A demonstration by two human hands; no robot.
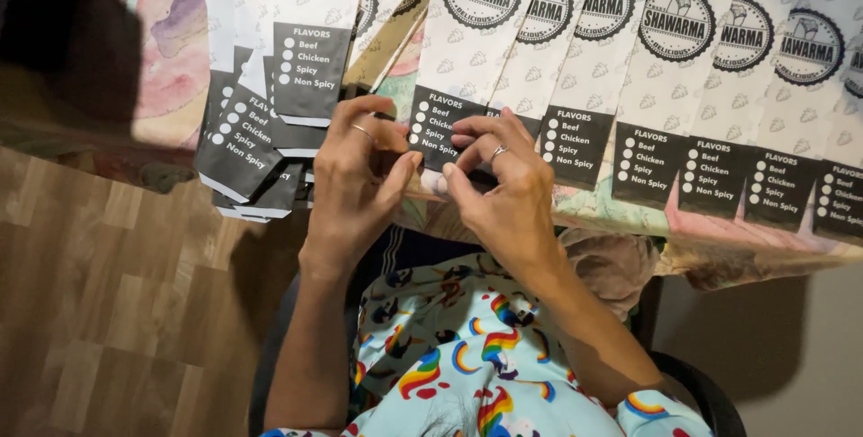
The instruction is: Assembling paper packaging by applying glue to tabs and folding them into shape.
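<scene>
Together, left hand (355, 181) and right hand (503, 190) curl, each grip seemingly pinching one paper sleeve (449, 86) edge.

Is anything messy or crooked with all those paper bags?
A little. The bags on the right lie in a neat overlapping row, but the pile on the left is fanned out crooked, with some hanging over the table edge. The left hand and right hand pinch one bag's end between them.
</scene>
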